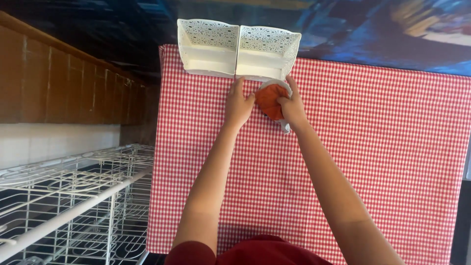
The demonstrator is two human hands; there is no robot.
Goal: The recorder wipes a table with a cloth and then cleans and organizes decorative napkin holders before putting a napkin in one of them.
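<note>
An orange and grey piece of cloth (269,100) lies bunched on the red and white checked tablecloth (373,147), just in front of two white perforated boxes. My left hand (239,105) presses on the cloth's left edge with fingers together. My right hand (293,104) grips the cloth's right side, fingers curled over it. Both arms reach forward from the near edge of the table. The left box (208,47) and the right box (269,53) stand side by side at the table's far edge, open sides facing me, with nothing seen inside.
A white wire rack (73,196) stands to the left of the table. Wooden panelling (59,83) runs along the left wall. A dark blue surface (382,29) lies beyond the table's far edge.
</note>
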